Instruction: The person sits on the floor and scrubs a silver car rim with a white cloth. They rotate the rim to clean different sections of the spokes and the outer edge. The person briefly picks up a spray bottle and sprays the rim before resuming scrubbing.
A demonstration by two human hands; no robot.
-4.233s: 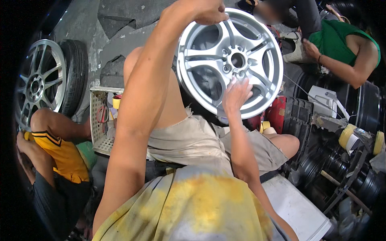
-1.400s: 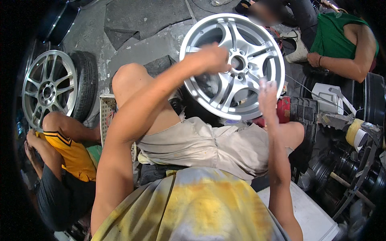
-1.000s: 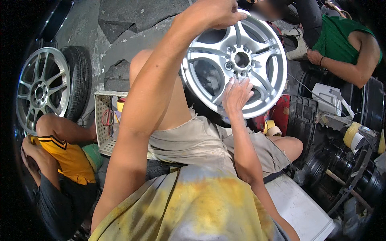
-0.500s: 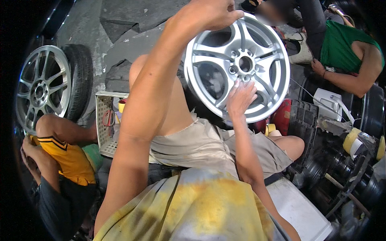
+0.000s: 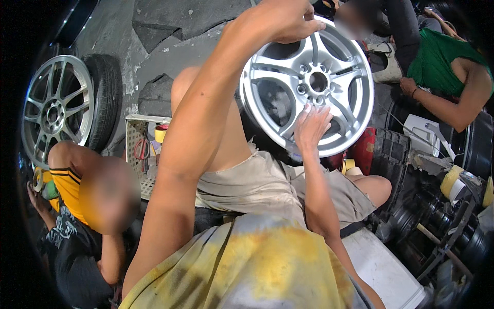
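A silver alloy wheel rim point(image 5: 355, 123) with paired spokes stands tilted before my lap, face toward me. My left hand point(image 5: 296, 23) grips its upper edge, the thumb on the lip and the fingers curled. Lower on the face, my right hand point(image 5: 312, 127) rests on a spoke just under the hub, fingers extended and slightly apart. White dust coats those fingertips. Whatever may lie beneath them is hidden.
At left, another alloy wheel point(image 5: 55, 110) leans by a black tire point(image 5: 105, 103). A perforated crate point(image 5: 136, 134) holds scissors point(image 5: 141, 150) and tape point(image 5: 161, 133). A co-worker in yellow shorts point(image 5: 72, 188) sits left; another in a green shirt point(image 5: 437, 59) is at right, near a red object point(image 5: 364, 149).
The rim and both my hands shift slightly right in the picture, as does much of the scene. My grip stays the same. The co-worker at left has leaned, bringing the head into view.
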